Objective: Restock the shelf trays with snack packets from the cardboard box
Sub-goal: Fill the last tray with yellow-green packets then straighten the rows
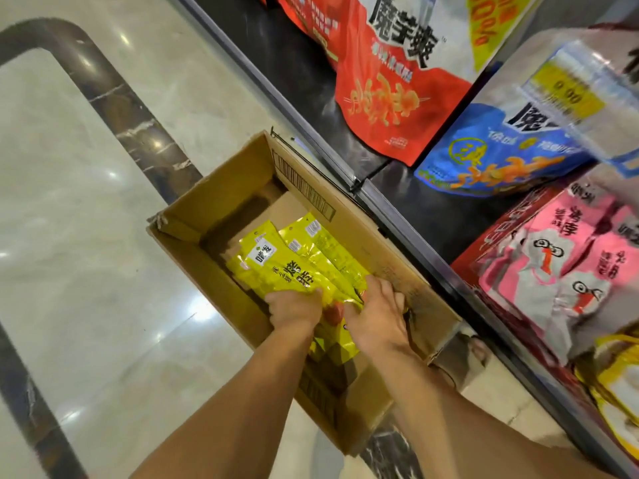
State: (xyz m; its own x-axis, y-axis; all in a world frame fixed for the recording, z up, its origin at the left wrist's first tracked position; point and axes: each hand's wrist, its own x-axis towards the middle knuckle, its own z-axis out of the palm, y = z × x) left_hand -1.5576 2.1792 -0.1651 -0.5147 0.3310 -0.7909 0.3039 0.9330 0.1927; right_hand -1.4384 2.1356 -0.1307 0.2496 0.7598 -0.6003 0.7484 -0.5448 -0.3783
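An open cardboard box (207, 271) sits on the floor beside the shelf. Inside it lie several yellow snack packets (276, 267) with black lettering. My left hand (294, 307) grips the near end of the top packets, fingers curled over their edge. My right hand (375, 316) holds the same bundle from the right side, against the box's right wall. The packets' lower ends are hidden under my hands. A shelf tray (484, 243) with a red rim on the right holds pink and white packets (553, 271).
The shelf's metal edge (397, 219) runs diagonally just right of the box. Above hang large red (380, 98) and blue (494, 160) snack bags and a yellow price tag (567, 91). Glossy marble floor (86, 236) spreads to the left. More yellow packets (619, 385) sit at the lower right.
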